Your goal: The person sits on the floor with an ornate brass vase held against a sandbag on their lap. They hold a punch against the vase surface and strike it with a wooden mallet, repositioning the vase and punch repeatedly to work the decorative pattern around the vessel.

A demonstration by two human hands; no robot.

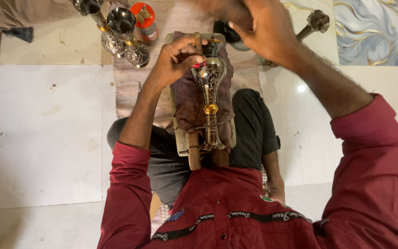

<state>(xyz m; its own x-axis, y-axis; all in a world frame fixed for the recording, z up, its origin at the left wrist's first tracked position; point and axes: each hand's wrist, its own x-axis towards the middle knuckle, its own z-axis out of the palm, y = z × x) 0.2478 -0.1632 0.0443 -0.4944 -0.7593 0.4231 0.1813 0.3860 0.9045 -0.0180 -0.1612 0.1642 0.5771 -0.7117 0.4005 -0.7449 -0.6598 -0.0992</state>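
Observation:
A silver engraved goblet-shaped metal piece (209, 92) with a gold ring on its stem lies along a dark brown cloth (187, 103) on a wooden block (193, 154) over my lap. My left hand (173, 60) pinches a small red-tipped tool against the piece's bulb. My right hand (261, 30) is raised above the top of the piece, closed around something I cannot make out.
Two more silver goblets (116, 32) stand at the upper left beside an orange-lidded tin (144, 20). Another metal piece (316, 23) lies at the upper right on marbled tiles. White floor tiles surround me on both sides.

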